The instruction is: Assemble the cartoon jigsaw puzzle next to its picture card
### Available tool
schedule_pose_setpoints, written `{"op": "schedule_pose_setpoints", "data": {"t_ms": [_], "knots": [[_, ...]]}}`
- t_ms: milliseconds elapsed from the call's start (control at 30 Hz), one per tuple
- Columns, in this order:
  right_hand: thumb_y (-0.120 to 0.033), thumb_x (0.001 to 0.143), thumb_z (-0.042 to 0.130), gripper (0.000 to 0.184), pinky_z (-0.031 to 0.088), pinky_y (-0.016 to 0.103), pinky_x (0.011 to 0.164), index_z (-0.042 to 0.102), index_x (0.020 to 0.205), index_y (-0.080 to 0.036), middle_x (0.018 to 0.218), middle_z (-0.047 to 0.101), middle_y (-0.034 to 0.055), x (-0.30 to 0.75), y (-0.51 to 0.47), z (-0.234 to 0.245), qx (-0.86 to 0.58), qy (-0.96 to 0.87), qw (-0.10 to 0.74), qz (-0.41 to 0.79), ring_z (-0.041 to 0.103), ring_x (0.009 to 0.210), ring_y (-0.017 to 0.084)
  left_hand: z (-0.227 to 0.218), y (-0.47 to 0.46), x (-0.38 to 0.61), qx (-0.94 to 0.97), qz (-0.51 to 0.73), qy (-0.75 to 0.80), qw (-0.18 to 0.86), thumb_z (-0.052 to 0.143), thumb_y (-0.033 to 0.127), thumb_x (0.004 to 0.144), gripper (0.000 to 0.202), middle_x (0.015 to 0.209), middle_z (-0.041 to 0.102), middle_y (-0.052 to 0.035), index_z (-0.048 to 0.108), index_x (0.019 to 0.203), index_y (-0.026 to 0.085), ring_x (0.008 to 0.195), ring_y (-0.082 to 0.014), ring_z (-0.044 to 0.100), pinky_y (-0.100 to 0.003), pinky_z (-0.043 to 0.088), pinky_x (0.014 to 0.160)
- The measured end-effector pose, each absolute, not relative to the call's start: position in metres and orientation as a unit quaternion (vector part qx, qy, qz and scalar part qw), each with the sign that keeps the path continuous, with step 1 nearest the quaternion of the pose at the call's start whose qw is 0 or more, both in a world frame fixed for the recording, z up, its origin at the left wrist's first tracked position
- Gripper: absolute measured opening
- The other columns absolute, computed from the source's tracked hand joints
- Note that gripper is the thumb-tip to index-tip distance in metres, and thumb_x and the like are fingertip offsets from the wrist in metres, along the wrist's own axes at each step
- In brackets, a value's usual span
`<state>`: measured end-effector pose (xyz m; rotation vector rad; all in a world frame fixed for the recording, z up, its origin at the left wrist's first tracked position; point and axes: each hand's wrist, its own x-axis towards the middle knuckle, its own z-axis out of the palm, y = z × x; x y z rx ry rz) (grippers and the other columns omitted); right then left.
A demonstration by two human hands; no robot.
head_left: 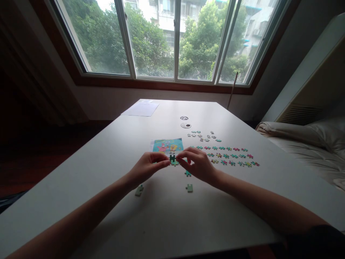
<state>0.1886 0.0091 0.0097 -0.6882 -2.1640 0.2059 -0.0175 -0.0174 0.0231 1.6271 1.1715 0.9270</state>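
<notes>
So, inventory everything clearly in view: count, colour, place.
Held puzzle piece: one, dark green, centre
Pieces beneath: unclear, green, partly hidden
Front pieces: two, pale green, nearest
Single piece: one, teal, below centre
Row pieces: many, multicoloured, right
Scattered pieces: many, grey, green, beyond rows
Picture card: one, bluish, behind held piece
Discs: two, greyish, farther back
Papers: unclear, whitish, far left
Table: one, white, beneath these
Window: one, white, far wall
Trees: several, green, outside
Buildings: unclear, pale, outside
Stick: one, brownish, window's right
Padded furniture: one, cream, right
Vented unit: one, cream, far right
Forearms: two, bare, lower corners
Left grip: one, bare, held piece's left
Right grip: one, bare, held piece's right
</notes>
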Motion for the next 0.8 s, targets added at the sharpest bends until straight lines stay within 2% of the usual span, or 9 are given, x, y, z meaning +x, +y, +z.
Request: {"op": "schedule_pose_setpoints", "data": {"t_ms": [100, 200, 267, 333, 400, 567, 800], "knots": [[-0.027, 0.089, 0.053, 0.016, 0.044, 0.024, 0.062, 0.066, 0.082, -0.02, 0.076, 0.066, 0.0018, 0.189, 0.01, 0.01, -0.266, -0.864, 0.424, 0.061, 0.054, 0.058, 0.008, 0.023, -0.014, -0.022, 0.679, 0.362, 0.469, 0.433, 0.067, 0.043, 0.074, 0.03, 0.073, 0.065, -0.0032, 0.068, 0.078, 0.014, 0.068, -0.0145, 0.055, -0.025, 0.042, 0.062], [-0.025, 0.087, 0.055, 0.014, 0.043, 0.023, 0.06, 0.065, 0.08, -0.018, 0.074, 0.065, 0.0015, 0.19, 0.011, 0.009, -0.25, -0.857, 0.448, 0.044, 0.052, 0.056, 0.008, 0.025, -0.006, -0.036, 0.725, 0.32, 0.482, 0.373, 0.062, 0.047, 0.076, 0.034, 0.068, 0.062, -0.0018, 0.067, 0.079, 0.013, 0.061, -0.0131, 0.051, -0.023, 0.039, 0.055], [-0.024, 0.086, 0.056, 0.013, 0.042, 0.022, 0.059, 0.065, 0.079, -0.017, 0.073, 0.064, 0.0015, 0.19, 0.011, 0.008, -0.251, -0.854, 0.453, 0.053, 0.051, 0.056, 0.007, 0.028, 0.001, -0.052, 0.765, 0.271, 0.5, 0.304, 0.058, 0.047, 0.078, 0.034, 0.062, 0.058, -0.0002, 0.067, 0.079, 0.014, 0.057, -0.0125, 0.048, -0.023, 0.037, 0.051], [-0.023, 0.085, 0.057, 0.013, 0.042, 0.022, 0.058, 0.066, 0.078, -0.017, 0.072, 0.063, 0.0014, 0.188, 0.011, 0.006, -0.265, -0.855, 0.439, 0.084, 0.051, 0.055, 0.007, 0.031, 0.009, -0.069, 0.8, 0.227, 0.517, 0.2, 0.055, 0.046, 0.079, 0.032, 0.064, 0.058, -0.0008, 0.067, 0.076, 0.015, 0.059, -0.0134, 0.05, -0.023, 0.038, 0.055], [-0.021, 0.083, 0.058, 0.01, 0.042, 0.021, 0.057, 0.066, 0.078, -0.017, 0.072, 0.063, 0.0009, 0.184, 0.011, 0.005, -0.282, -0.856, 0.416, 0.123, 0.051, 0.055, 0.007, 0.033, 0.017, -0.085, 0.814, 0.179, 0.535, 0.14, 0.054, 0.044, 0.078, 0.031, 0.067, 0.059, -0.0015, 0.067, 0.076, 0.016, 0.06, -0.0142, 0.051, -0.024, 0.038, 0.057], [-0.018, 0.077, 0.063, 0.005, 0.041, 0.02, 0.06, 0.067, 0.076, -0.018, 0.07, 0.063, -0.0008, 0.161, 0.015, -0.001, -0.297, -0.873, 0.346, 0.173, 0.051, 0.058, 0.007, 0.028, 0.029, -0.107, 0.822, 0.097, 0.544, 0.141, 0.05, 0.045, 0.078, 0.033, 0.069, 0.06, -0.0018, 0.066, 0.078, 0.017, 0.063, -0.0155, 0.054, -0.023, 0.039, 0.057], [-0.021, 0.075, 0.064, 0.008, 0.039, 0.021, 0.062, 0.071, 0.079, -0.019, 0.073, 0.066, 0.0, 0.117, 0.024, -0.009, -0.318, -0.882, 0.28, 0.205, 0.056, 0.066, 0.01, 0.023, 0.029, -0.109, 0.828, 0.07, 0.535, 0.152, 0.054, 0.046, 0.075, 0.031, 0.067, 0.058, -0.0006, 0.064, 0.074, 0.017, 0.063, -0.0154, 0.053, -0.023, 0.038, 0.056]]}}
